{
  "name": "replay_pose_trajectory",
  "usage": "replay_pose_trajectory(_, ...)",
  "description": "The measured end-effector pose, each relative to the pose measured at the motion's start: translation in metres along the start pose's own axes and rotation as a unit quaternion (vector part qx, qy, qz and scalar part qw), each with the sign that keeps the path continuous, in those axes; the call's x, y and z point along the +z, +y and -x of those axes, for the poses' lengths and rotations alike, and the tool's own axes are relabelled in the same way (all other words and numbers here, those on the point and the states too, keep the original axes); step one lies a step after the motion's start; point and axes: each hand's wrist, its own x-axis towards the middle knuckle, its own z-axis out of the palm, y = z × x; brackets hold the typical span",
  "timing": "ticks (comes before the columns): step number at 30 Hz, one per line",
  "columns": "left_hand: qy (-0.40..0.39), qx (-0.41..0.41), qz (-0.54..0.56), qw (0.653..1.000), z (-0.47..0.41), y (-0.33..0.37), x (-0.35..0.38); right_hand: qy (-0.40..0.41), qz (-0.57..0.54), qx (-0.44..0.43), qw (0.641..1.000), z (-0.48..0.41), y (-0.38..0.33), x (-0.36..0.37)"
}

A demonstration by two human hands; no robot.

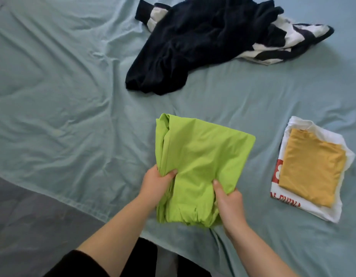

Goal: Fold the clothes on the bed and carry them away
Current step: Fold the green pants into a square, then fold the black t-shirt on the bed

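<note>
The left hand [156, 181] grips the near-left edge of the green garment [199, 162], thumb on top, remaining fingers hidden beneath the fabric; the right hand [229, 202] grips the near-right portion of the same garment, thumb pressed on the upper surface, other fingers concealed below. Both forearms enter from the bottom edge; a dark sleeve [79, 264] is cut off at the lower left. The green garment is folded into a rough rectangle near the front edge of the bed sheet [53, 86]; its near end is bunched between the hands, and whether that end rests on the sheet cannot be determined. To the right, apart from the green garment, a folded mustard garment [311, 168] lies on a folded white garment [333, 212]; red print on the white item is partly covered and unreadable. At the far side lies an unfolded dark garment [193, 47], heaped over a black-and-white striped item [301, 39]; the striped item is largely hidden. The pile's upper portion is cropped by the frame.
</note>
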Motion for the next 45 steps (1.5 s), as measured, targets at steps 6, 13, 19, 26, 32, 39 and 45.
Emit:
replay_pose_trajectory(6,0.039,0.033,-0.129,0.990,-0.061,0.051,-0.166,-0.241,-0.022,0.024,0.970,0.030,-0.079,0.104)
replay_pose_trajectory(13,0.092,0.060,-0.236,0.966,-0.137,0.091,-0.275,-0.254,-0.035,-0.016,0.966,0.029,-0.137,0.224)
replay_pose_trajectory(19,0.099,-0.007,-0.441,0.892,-0.146,0.060,-0.243,-0.179,0.339,-0.121,0.916,-0.016,-0.109,0.237)
replay_pose_trajectory(26,0.026,0.191,-0.474,0.859,-0.109,0.052,-0.126,-0.098,0.627,-0.231,0.738,-0.081,-0.077,0.125)
replay_pose_trajectory(32,-0.071,0.182,-0.400,0.895,-0.128,0.081,-0.016,-0.099,0.638,-0.160,0.747,-0.133,-0.071,0.056)
replay_pose_trajectory(39,-0.045,0.039,-0.419,0.906,-0.182,0.146,0.111,-0.097,0.593,-0.158,0.783,-0.203,-0.075,0.008)
replay_pose_trajectory(45,-0.051,-0.100,-0.364,0.925,-0.227,0.193,0.165,-0.101,0.592,-0.241,0.762,-0.277,-0.107,-0.016)
